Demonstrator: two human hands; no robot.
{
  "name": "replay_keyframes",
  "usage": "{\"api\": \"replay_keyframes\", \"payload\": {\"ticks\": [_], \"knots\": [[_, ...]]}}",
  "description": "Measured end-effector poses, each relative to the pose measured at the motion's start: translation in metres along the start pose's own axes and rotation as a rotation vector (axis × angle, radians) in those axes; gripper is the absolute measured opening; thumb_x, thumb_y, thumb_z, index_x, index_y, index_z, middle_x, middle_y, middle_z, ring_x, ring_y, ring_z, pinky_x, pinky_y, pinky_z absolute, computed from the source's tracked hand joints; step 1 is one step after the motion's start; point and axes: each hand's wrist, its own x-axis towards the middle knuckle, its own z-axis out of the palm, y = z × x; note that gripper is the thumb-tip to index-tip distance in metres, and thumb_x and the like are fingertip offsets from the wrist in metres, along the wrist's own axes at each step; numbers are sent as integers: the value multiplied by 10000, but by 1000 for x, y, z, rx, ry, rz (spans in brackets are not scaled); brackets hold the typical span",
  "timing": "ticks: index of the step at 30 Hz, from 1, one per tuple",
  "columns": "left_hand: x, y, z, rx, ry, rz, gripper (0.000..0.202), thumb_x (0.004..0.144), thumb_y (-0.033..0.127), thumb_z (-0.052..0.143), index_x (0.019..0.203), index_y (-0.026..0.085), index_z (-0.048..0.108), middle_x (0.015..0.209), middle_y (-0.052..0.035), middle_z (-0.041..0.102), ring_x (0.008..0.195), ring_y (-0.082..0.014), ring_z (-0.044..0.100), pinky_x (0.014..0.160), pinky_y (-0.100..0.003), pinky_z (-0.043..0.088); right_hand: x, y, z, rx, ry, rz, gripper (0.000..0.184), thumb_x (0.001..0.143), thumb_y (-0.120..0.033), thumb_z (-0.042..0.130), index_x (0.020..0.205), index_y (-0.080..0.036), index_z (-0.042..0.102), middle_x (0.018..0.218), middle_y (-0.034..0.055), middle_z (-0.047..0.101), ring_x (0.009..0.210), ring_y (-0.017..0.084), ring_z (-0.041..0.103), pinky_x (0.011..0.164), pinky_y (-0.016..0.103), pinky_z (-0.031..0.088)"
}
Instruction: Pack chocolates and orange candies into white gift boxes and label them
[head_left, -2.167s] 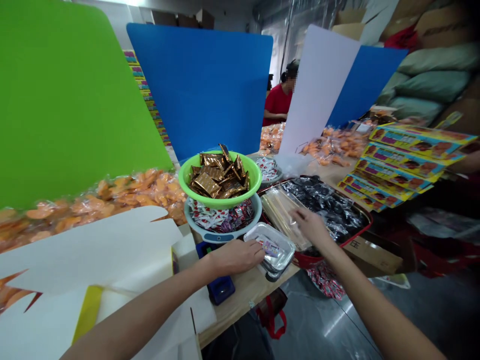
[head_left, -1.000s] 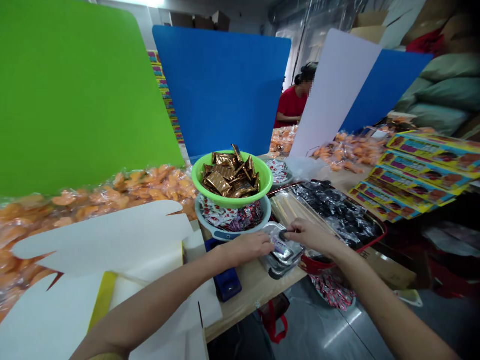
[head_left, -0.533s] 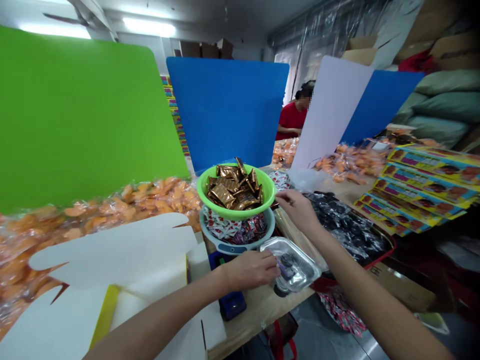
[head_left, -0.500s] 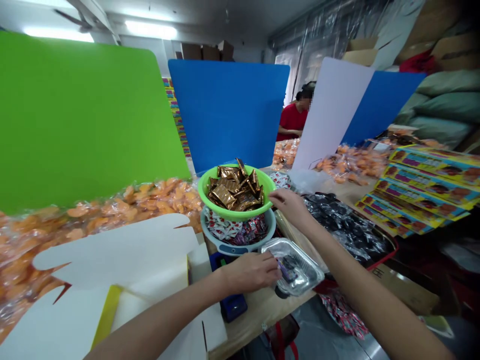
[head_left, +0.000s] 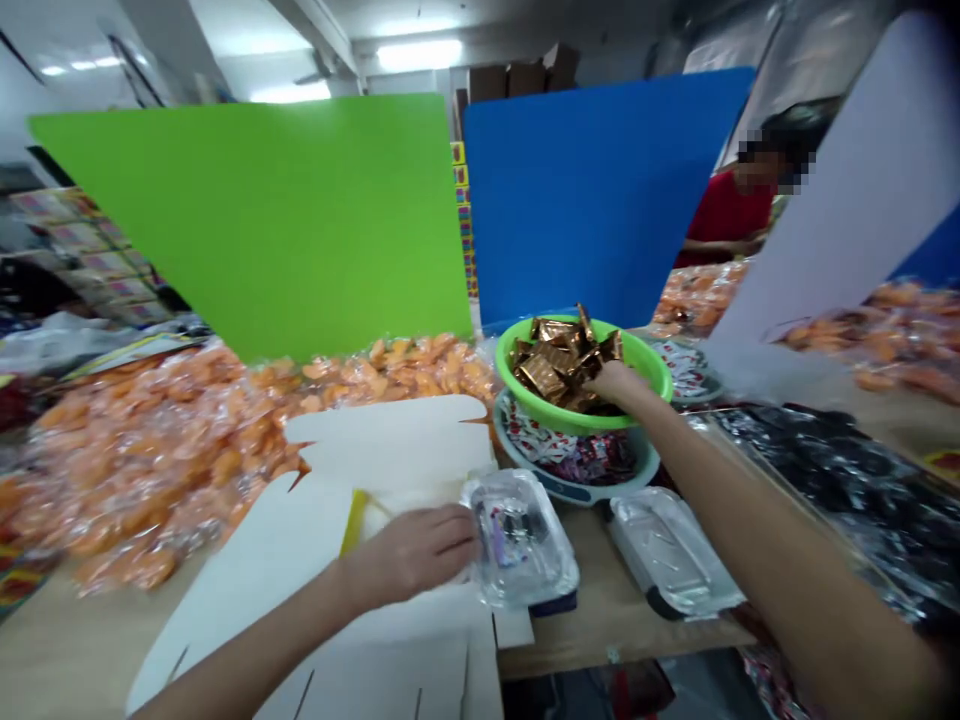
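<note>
R hand (head_left: 626,382) moved to green bowl (head_left: 525,385), fingers hidden; L fingers (head_left: 450,545) spread on tray (head_left: 525,570).

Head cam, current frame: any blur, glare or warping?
Head view: wide-lens warp skews the green board and stretches the frame edges; the right forearm looks soft toward the lower edge; the foil tray shows pale glare; the ceiling light is bright.
</note>
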Motion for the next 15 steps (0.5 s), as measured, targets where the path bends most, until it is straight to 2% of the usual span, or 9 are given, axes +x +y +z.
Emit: {"api": "replay_keyframes", "payload": {"ticks": [2,4,6,8,9,11,13,15], "knots": [[-33,-6,-13,-26,-34,-92,189,897,95,437,1052,95,547,991,-117,619,1076,-193,516,927,-322,474,-9,-3,-10,-66,63,126,310,786,-327,563,971,-92,642,919,209,656,894,356,607,761,479,391],[-61,-14,-20,-32,-104,-172,211,911,87,399,1058,105,549,1019,-118,613,1088,-180,514,938,-312,468,-29,-7,-24,-132,200,167,296,816,-267,508,1045,-104,599,893,189,658,895,335,606,792,473,366],[-83,-21,-20,-23,-165,-221,239,929,98,352,1048,126,558,1026,-106,613,1081,-171,524,917,-302,477,-58,-13,-38,-150,346,117,295,830,-233,475,1092,-124,559,824,156,656,850,308,602,797,465,352],[-98,-28,-13,-21,-190,-244,261,941,122,325,1033,149,568,1023,-97,616,1078,-167,534,902,-294,486,-96,-21,-45,-40,427,32,254,831,-242,483,1058,-158,560,749,101,637,761,260,588,761,426,365],[-103,-31,-8,-23,-183,-245,264,943,131,322,1024,156,572,1020,-96,619,1082,-168,537,903,-294,488,-116,-27,-44,90,413,-19,227,824,-270,504,1019,-176,570,720,71,622,706,228,574,722,388,378],[-108,-34,2,-31,-160,-237,255,942,136,331,1005,158,577,1019,-101,623,1098,-174,535,922,-301,484,-155,-41,-29,437,269,-108,234,797,-364,546,955,-196,584,686,25,598,618,180,547,622,314,393],[-110,-35,11,-48,-145,-213,239,937,133,346,986,154,579,1034,-109,623,1124,-185,522,954,-320,469,-188,-61,0,719,66,-157,270,792,-413,538,939,-192,586,737,23,624,648,172,569,595,282,412],[-109,-34,17,-87,-138,-189,228,934,133,357,967,154,582,1046,-114,618,1144,-192,510,973,-332,457,-211,-86,38,769,14,-144,251,812,-406,513,910,-191,595,762,28,652,670,169,585,605,273,416]]}}
